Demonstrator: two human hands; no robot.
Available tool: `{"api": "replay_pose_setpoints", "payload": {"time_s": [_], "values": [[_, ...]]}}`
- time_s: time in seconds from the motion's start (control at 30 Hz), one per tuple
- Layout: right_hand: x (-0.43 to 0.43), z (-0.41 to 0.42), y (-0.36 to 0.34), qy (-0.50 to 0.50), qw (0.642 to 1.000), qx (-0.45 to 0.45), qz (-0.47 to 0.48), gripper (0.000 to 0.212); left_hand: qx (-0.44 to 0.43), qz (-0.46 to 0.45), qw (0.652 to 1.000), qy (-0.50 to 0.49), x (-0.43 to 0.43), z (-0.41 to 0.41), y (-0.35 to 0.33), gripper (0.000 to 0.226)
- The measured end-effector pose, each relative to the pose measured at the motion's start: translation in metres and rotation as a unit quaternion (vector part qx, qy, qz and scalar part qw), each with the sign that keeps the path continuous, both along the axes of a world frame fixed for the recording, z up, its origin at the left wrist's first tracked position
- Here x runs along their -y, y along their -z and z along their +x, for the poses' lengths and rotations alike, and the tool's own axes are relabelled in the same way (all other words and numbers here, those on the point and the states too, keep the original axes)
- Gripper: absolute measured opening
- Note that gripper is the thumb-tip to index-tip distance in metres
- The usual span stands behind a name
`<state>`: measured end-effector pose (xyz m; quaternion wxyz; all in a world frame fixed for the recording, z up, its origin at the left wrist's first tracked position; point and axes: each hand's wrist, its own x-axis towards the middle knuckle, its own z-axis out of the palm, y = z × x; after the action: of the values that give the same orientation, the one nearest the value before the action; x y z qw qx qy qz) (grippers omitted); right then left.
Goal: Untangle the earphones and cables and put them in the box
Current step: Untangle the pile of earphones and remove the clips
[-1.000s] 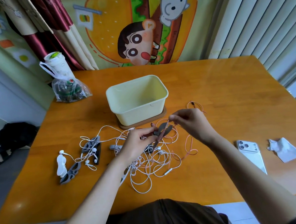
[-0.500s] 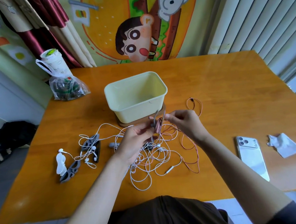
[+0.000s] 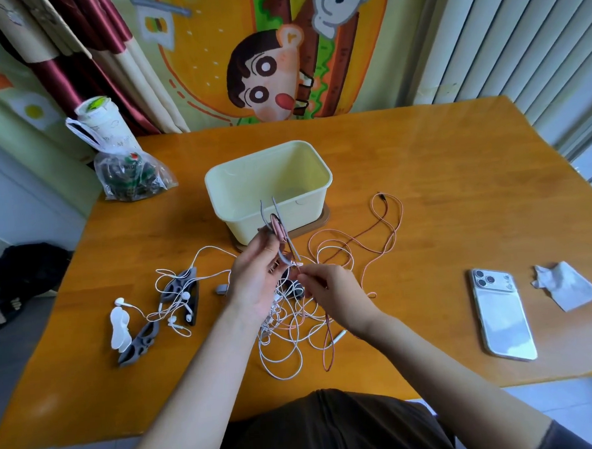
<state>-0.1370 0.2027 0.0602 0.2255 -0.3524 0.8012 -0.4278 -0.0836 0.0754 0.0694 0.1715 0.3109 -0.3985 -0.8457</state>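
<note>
Looking down through the head camera, I have the left hand [image 3: 259, 277] curled round a pink and grey winder [image 3: 278, 230], held upright just in front of the cream box [image 3: 268, 188]. The right hand [image 3: 332, 291] sits just beside it, thumb and forefinger pinching the pink cable [image 3: 387, 219] where it meets the winder. That cable trails in loose loops over the wooden table [image 3: 422, 169] to the right of the box. Under both hands lies the tangle of white earphones [image 3: 286, 331], spreading left to two grey winders [image 3: 181, 288] and a white one [image 3: 118, 328]. The box stands on a brown base, nothing visible inside it. Well to the right lie a white phone [image 3: 501, 313] and a crumpled tissue [image 3: 562, 286].
</note>
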Motion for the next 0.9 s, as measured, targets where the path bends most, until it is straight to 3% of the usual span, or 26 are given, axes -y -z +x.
{"api": "replay_pose_setpoints", "payload": {"time_s": [0.1, 0.2, 0.33, 0.4, 0.53, 0.67, 0.8, 0.9], "values": [[-0.001, 0.001, -0.004, -0.023, 0.998, -0.059, 0.024, 0.023, 0.081, -0.160, 0.983, -0.035, 0.000, 0.000, 0.012, 0.025], [-0.006, -0.002, -0.008, -0.049, 0.991, -0.106, 0.067, 0.024, 0.157, -0.368, 0.916, -0.040, 0.006, 0.004, 0.022, 0.029], [-0.016, -0.015, -0.023, -0.054, 0.981, -0.152, 0.108, 0.026, 0.196, -0.504, 0.841, 0.001, 0.024, 0.014, 0.030, 0.030], [-0.021, -0.028, -0.029, -0.047, 0.969, -0.212, 0.115, 0.026, 0.191, -0.523, 0.829, 0.059, 0.026, 0.019, 0.031, 0.030], [-0.025, -0.058, -0.033, -0.016, 0.942, -0.306, 0.133, 0.023, 0.131, -0.475, 0.849, 0.191, 0.018, 0.022, 0.023, 0.040], [-0.026, -0.074, -0.026, 0.023, 0.950, -0.284, 0.130, 0.021, 0.064, -0.370, 0.879, 0.293, 0.007, 0.021, 0.007, 0.038], [-0.026, -0.069, -0.017, 0.051, 0.983, -0.165, 0.060, 0.020, -0.026, -0.203, 0.950, 0.236, -0.005, 0.018, -0.008, 0.030], [-0.022, -0.054, -0.015, 0.039, 0.993, -0.104, 0.038, 0.021, -0.070, -0.106, 0.975, 0.184, -0.011, 0.010, -0.013, 0.031]]}}
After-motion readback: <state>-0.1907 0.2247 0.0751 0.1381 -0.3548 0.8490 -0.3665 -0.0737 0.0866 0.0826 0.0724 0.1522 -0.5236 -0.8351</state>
